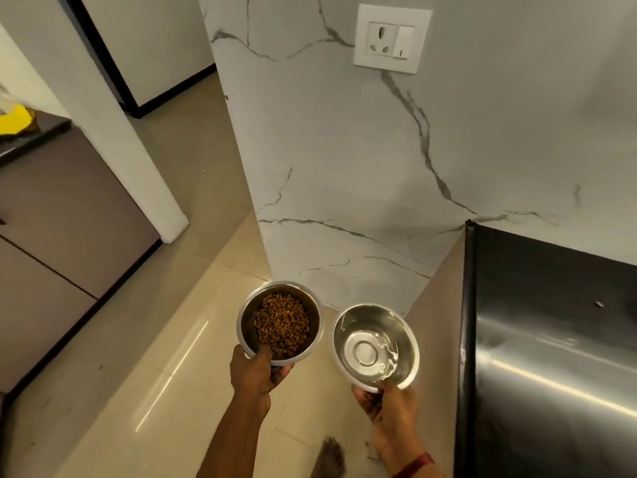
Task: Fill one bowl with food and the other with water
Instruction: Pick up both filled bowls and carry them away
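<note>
At the far left there is a dark counter [31, 136] with something yellow [13, 120] on it, and brown cabinet doors [62, 215] sit under it. The floor [138, 357] is shiny, light tile.

The left hand [253, 372] holds a steel bowl [280, 322] by its near rim. The thumb [263, 353] is hooked inside the bowl and the other fingers are curled under it, so the hand grips it tight. This bowl has brown, dry pet food [281, 322] in it. The food makes a pile in the middle.

Just beside it, to the right, is a second steel bowl [375, 346]. The two bowls are near each other but do not touch. The right hand [389, 412] grips this one by its near rim, thumb on the edge and fingers below. It has clear water [370, 353] in the bottom. A red band [418, 464] is on the right wrist.

Both bowls are held up over the floor, in front of a white marble wall [344, 167] with grey lines. A white plug socket [391, 39] is high on that wall.

An animal's paw [331, 457] shows at the bottom, between the two arms.

On the right is a shiny black counter [551, 339].
</note>
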